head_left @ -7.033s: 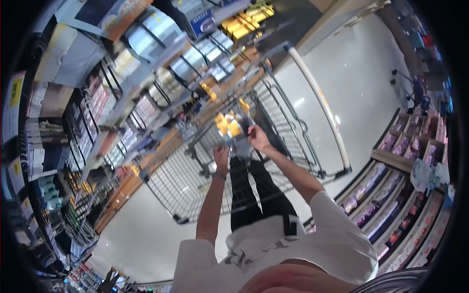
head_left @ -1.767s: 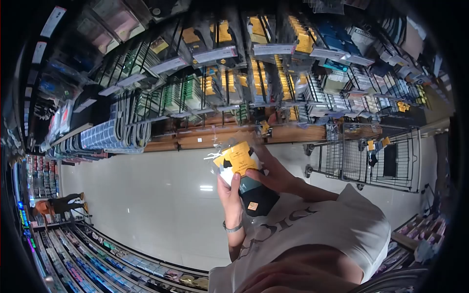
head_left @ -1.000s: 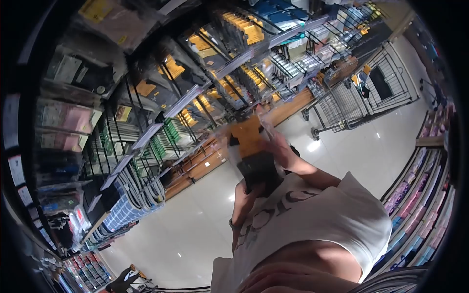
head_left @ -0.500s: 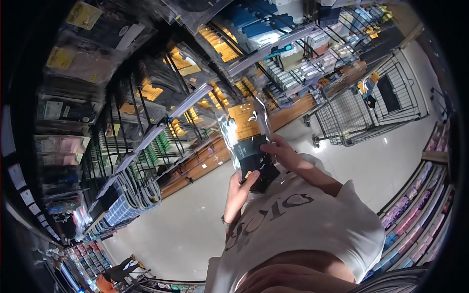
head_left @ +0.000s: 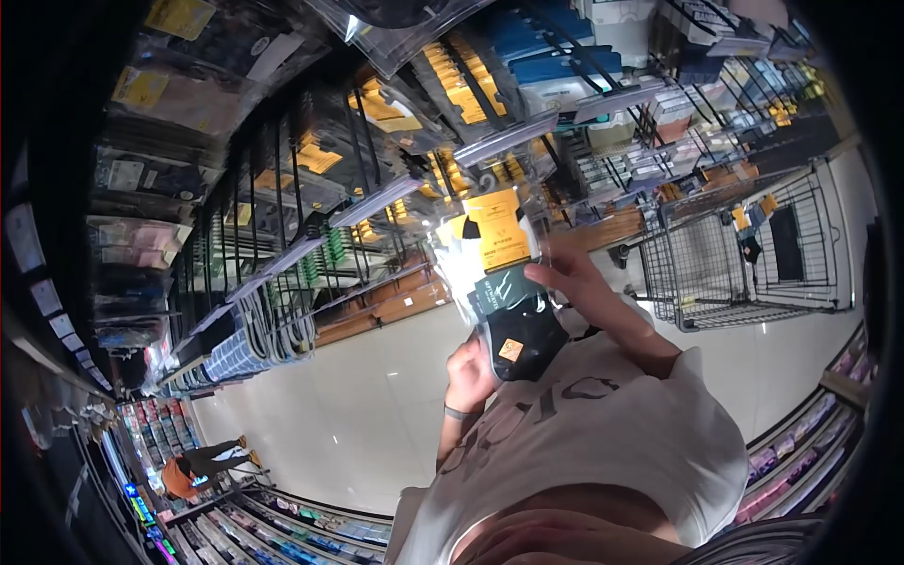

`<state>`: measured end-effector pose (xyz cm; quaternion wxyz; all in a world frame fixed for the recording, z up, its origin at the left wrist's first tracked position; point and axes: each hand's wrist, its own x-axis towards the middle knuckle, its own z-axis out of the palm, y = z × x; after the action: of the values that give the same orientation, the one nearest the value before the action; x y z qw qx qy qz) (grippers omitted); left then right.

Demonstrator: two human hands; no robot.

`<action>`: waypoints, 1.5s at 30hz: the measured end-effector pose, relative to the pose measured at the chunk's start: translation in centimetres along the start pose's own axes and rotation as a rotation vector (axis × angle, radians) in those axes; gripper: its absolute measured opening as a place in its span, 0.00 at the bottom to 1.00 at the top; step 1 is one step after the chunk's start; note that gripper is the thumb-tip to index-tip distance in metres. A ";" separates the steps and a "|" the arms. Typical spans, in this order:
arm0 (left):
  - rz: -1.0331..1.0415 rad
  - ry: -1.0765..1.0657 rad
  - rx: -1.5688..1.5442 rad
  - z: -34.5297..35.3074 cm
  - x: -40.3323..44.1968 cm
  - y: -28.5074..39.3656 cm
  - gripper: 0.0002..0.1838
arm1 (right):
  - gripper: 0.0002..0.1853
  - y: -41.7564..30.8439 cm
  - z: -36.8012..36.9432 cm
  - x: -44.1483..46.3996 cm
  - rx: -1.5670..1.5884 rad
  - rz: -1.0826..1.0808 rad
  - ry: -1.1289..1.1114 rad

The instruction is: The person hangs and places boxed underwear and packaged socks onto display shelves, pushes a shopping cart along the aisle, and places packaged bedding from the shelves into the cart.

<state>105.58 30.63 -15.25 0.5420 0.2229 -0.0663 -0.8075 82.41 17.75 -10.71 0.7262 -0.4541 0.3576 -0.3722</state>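
Near the rack's (head_left: 508, 137) left edge, pink packs (head_left: 137, 247) hung one below another. Past its lower left corner, a person (head_left: 179, 478) in orange and dark trousers. Along its lower edge, blue checked cloth (head_left: 243, 354); toward its upper edge, yellow-carded packs (head_left: 466, 83). Before a white shirt (head_left: 584, 433), a left hand (head_left: 471, 377) (dark band (head_left: 457, 412) at the wrist) clamped on the lower left edge of a clear packet (head_left: 508, 297), held above the floor (head_left: 320, 424). Inside: yellow card (head_left: 499, 228) at the top, dark sock (head_left: 539, 350) below, orange label (head_left: 510, 349) near the bottom. On the packet's right edge, a right hand (head_left: 576, 280) likewise clamped, thumb across the front. Farther right, well apart, a wire cart (head_left: 670, 250) with more yellow-carded goods (head_left: 753, 217) beside a dark panel (head_left: 789, 243). Below the cart's right corner, a shelf (head_left: 850, 388) with pinkish packs (head_left: 777, 482).
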 end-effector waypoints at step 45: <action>1.700 0.146 -0.180 15.2 -20.5 15.5 0.26 | 0.30 -14.5 40.7 3.9 0.150 -0.135 -1.159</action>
<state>118.53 40.84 9.58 0.9817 0.1050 -0.1115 -0.1131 115.99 25.84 15.50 0.8081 -0.5526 -0.1547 -0.1331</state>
